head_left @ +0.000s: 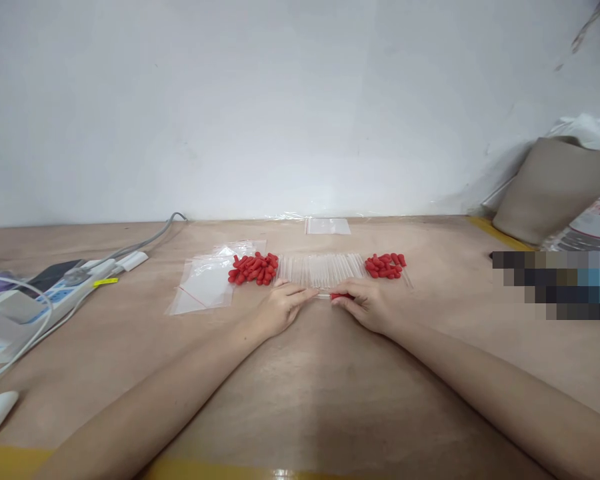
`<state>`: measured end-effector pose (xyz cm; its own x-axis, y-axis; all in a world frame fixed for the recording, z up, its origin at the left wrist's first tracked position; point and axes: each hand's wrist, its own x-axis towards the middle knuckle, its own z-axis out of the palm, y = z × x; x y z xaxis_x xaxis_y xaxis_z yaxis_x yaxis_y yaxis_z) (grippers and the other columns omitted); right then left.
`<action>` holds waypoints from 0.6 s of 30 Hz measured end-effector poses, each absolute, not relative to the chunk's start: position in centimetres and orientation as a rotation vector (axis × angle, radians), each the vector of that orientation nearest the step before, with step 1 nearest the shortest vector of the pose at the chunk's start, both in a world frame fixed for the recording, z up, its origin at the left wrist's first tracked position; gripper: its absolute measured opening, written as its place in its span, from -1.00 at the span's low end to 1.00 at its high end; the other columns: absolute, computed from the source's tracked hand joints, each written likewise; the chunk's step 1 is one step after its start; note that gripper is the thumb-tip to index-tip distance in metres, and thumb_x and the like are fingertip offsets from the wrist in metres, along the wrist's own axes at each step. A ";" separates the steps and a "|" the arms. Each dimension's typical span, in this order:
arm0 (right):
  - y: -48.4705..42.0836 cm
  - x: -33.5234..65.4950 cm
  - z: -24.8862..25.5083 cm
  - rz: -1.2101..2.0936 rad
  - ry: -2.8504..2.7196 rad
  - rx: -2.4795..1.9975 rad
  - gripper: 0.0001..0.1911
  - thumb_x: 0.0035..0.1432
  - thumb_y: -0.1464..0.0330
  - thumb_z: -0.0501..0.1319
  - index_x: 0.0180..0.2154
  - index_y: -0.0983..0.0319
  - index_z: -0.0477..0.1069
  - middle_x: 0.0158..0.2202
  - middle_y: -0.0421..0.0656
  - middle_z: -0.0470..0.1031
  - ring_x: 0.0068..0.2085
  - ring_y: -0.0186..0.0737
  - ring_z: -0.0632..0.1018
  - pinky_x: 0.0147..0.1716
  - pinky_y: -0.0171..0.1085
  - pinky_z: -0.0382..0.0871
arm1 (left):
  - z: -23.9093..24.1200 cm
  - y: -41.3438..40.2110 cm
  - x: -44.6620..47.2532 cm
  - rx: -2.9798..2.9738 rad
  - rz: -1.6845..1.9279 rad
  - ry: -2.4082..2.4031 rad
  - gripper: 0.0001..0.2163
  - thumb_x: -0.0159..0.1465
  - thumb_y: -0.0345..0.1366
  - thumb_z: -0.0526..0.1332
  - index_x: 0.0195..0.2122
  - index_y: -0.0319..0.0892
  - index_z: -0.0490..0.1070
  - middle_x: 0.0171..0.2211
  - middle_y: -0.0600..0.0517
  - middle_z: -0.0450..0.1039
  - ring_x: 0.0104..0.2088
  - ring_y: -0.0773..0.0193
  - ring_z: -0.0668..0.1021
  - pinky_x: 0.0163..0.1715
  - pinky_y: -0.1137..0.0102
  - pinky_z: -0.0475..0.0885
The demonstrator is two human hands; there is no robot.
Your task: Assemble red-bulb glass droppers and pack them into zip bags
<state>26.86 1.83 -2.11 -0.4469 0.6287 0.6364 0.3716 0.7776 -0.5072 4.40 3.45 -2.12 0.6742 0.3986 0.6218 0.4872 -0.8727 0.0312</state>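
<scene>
Low over the brown table, my left hand [286, 307] is closed on one end of a thin clear tube [325, 295]. My right hand [367, 305] pinches a red rubber bulb [341, 296] at the tube's other end. Whether the bulb is seated on the tube or only touching it, I cannot tell. Just beyond my fingers lies a row of similar clear tubes [323, 268], side by side. One pile of red bulbs [254, 269] flanks the row on the left, and a smaller pile of red bulbs [384, 265] sits on the right.
Clear zip bags [203, 287] lie left of the bulbs, and another bag [327, 227] lies by the wall. A power strip [63, 290] with cables runs along the left side. At the right stand a grey-brown container [545, 190] and a plastic bottle [597, 223].
</scene>
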 end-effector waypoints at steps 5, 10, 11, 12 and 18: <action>1.8 26.9 -2.2 0.414 -2.113 -0.736 -0.87 0.12 0.41 0.09 -0.33 0.23 0.41 -0.41 -0.16 0.45 -0.36 -0.33 0.46 -0.35 -0.33 0.35 | -2.1 3.4 4.5 -2.737 -0.905 -0.714 -0.70 0.23 -0.52 -0.01 -0.07 -0.15 0.33 -0.29 0.00 0.49 -0.35 0.33 0.47 -0.32 0.36 0.18; 1.8 27.0 -2.4 0.369 -2.139 -0.780 -0.87 0.12 0.36 0.10 -0.35 0.24 0.40 -0.43 -0.16 0.43 -0.40 -0.33 0.44 -0.40 -0.32 0.33 | -2.2 3.0 4.6 -2.705 -0.851 -0.710 -0.70 0.24 -0.50 -0.02 -0.06 -0.14 0.33 -0.31 0.01 0.48 -0.37 0.33 0.48 -0.33 0.36 0.18; 1.8 27.0 -2.4 0.360 -2.136 -0.784 -0.87 0.12 0.35 0.10 -0.35 0.24 0.39 -0.43 -0.16 0.43 -0.40 -0.33 0.44 -0.40 -0.32 0.33 | -2.2 2.9 4.6 -2.694 -0.848 -0.717 -0.71 0.24 -0.50 -0.02 -0.06 -0.15 0.33 -0.32 0.00 0.48 -0.38 0.33 0.48 -0.34 0.36 0.18; 1.8 27.0 -2.4 0.352 -2.133 -0.784 -0.87 0.12 0.34 0.10 -0.35 0.24 0.39 -0.43 -0.16 0.42 -0.40 -0.33 0.43 -0.41 -0.32 0.33 | -2.2 2.9 4.6 -2.685 -0.845 -0.726 -0.71 0.24 -0.49 -0.02 -0.06 -0.15 0.33 -0.34 0.00 0.48 -0.39 0.33 0.48 -0.34 0.36 0.18; 1.5 26.9 -1.9 0.270 -2.212 -0.760 -0.87 0.12 0.36 0.10 -0.31 0.24 0.38 -0.42 -0.14 0.42 -0.39 -0.31 0.43 -0.40 -0.31 0.33 | -2.2 2.8 4.9 -2.694 -0.894 -0.699 -0.72 0.23 -0.50 -0.02 -0.09 -0.16 0.35 -0.35 0.00 0.49 -0.38 0.33 0.50 -0.33 0.36 0.20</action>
<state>26.90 1.54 -1.92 -0.5282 0.5988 0.6020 0.4362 0.7997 -0.4126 4.88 2.77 -2.16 0.7021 0.3695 0.6087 0.5017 -0.8633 -0.0545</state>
